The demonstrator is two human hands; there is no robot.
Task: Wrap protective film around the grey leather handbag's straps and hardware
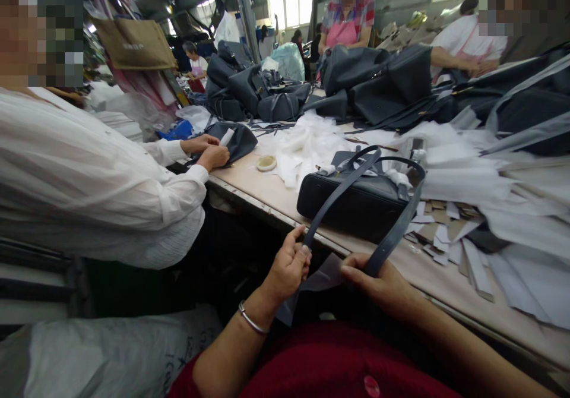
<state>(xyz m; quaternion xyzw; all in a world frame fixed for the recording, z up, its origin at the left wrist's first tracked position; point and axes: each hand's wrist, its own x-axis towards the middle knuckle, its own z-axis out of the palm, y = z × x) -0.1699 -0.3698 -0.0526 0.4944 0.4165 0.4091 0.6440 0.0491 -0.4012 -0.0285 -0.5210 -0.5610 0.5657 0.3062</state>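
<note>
Working remotely, I have my left grip pinching one length of the strap and my right grip grasping another, nearer than the bag on the bench; I judge this strap handling, the next move calling for even tension.

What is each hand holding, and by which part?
Dark strap lengths: left hand pinches one, right hand grips the other, both at the near, lower part. Whether those are the ends can't be told.
</note>
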